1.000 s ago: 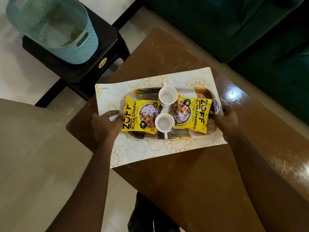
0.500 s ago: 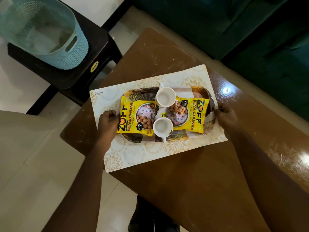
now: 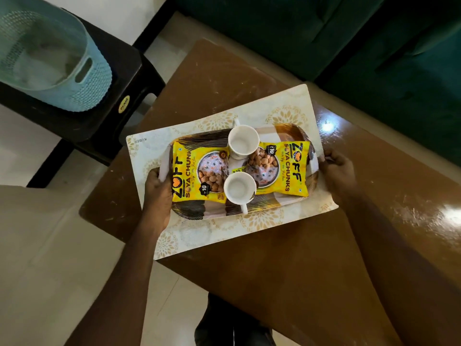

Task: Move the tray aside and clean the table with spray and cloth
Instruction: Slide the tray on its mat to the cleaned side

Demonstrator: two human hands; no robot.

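Note:
A brown patterned tray (image 3: 199,212) rests on a cream floral placemat (image 3: 249,226) on the brown table (image 3: 287,270). It carries two yellow soya chunk packets (image 3: 189,181) and two white cups (image 3: 243,141). My left hand (image 3: 159,188) grips the tray's left end, thumb over the rim. At the tray's right end my right hand (image 3: 339,171) holds the rim. No spray bottle or cloth is visible.
A black stool (image 3: 117,78) stands at the table's upper left with a light blue basket (image 3: 50,61) on it. A dark green sofa (image 3: 349,33) runs along the far side. Pale floor tiles (image 3: 50,245) lie to the left.
Both hands have closed more firmly on the tray's ends. The tray with its contents looks slightly raised and larger in view; the camera has moved closer.

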